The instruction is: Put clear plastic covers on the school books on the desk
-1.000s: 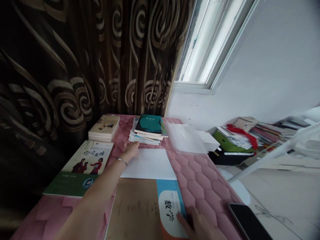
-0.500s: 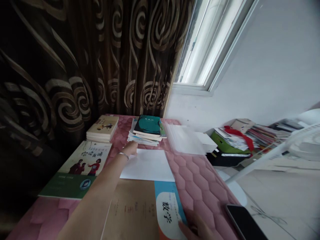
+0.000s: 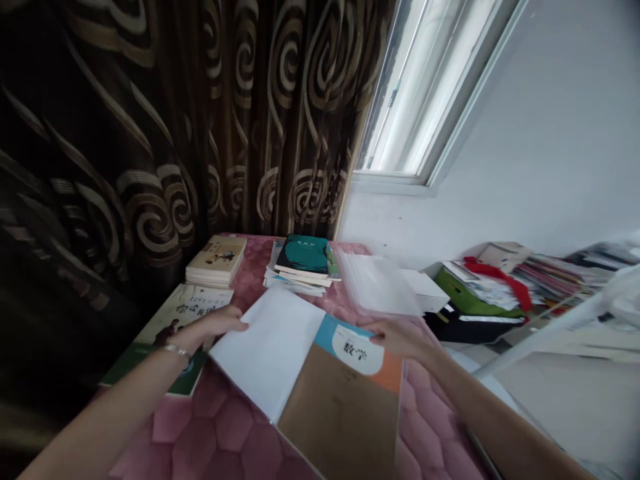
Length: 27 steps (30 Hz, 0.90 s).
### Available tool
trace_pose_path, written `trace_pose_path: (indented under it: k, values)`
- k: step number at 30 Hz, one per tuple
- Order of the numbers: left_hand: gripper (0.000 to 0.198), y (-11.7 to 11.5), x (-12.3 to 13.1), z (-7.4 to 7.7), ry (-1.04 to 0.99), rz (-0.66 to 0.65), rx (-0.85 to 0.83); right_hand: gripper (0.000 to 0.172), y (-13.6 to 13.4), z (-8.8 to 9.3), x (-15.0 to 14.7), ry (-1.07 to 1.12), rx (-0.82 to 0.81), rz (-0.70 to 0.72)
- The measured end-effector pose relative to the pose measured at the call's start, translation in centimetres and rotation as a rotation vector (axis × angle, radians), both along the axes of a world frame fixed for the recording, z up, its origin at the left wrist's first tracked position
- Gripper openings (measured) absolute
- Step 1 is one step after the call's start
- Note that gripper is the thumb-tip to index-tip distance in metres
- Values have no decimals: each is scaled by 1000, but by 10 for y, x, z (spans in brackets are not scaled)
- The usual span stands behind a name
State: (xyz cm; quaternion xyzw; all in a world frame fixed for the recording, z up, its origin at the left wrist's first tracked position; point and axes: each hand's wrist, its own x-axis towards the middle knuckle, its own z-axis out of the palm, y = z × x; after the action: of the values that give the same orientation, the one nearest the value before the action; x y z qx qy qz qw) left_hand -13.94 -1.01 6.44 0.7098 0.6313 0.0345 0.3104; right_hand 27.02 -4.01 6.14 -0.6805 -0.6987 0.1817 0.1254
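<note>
Head-cam view, looking down at a table w/ a pink quilted cover (image 3: 215,427), set against a dark swirl-pattern curtain (image 3: 150,133); a bright window (image 3: 425,87) is upper right.

Your L hand (image 3: 215,327) reaches in from the lower left, a thin bracelet on the wrist. Its fingers lie together at the left edge of a white sheet (image 3: 270,347). You can't tell whether the thumb pinches the sheet from below or the hand only rests on it.

Your R hand (image 3: 395,337) comes from the lower right. Fingers are stretched out & flat, tips touching the far right corner of a textbook (image 3: 357,347) w/ a blue, white & orange cover; nothing is gripped.

The textbook lies mid-table, turned at an angle. The white sheet covers its left part and brown paper (image 3: 340,413) covers the near part.

Under your L hand lies a green-edged book (image 3: 185,313). Behind it is a tan book stack (image 3: 217,260). At centre back is a stack topped by a teal book (image 3: 303,257). Just right of that is a clear plastic sleeve (image 3: 377,287), blurred. Off the table's right side sits a clutter of papers w/ a green box (image 3: 470,301).
</note>
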Motion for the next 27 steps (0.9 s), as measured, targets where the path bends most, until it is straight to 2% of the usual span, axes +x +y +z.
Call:
trace_pose_path:
  k: [1,3,5,8,11,13,16,19,23,27]
  values:
    - [31,-16,-6,-5,-74,20,-35,29,15,4,-4,-13,-46,63]
    - [37,-45,-15,-19,-392,112,-163,36,41,8,-17,-134,-87,215]
    - [37,-67,-18,-34,-547,226,-202,37,62,7,-33,-239,-87,287]
    - [29,-85,-17,-52,-484,342,-134,41,81,-2,-58,-308,-62,285]
    - [20,-90,-14,-61,-306,336,-7,44,86,-15,-75,-347,-32,270]
    - [20,-92,-13,-62,-314,330,26,49,81,-22,-84,-360,8,271]
    - [25,-95,-14,-60,-564,381,-60,50,60,-37,-99,-284,121,302]
    - [30,-98,-14,-54,-849,444,-139,42,28,-60,-121,59,248,312]
    - [31,-95,-12,-39,-1039,508,-147,58,-14,-94,-160,390,207,305]
    - [29,-90,-2,-16,-1154,499,-144,65,-34,-107,-193,541,161,296]
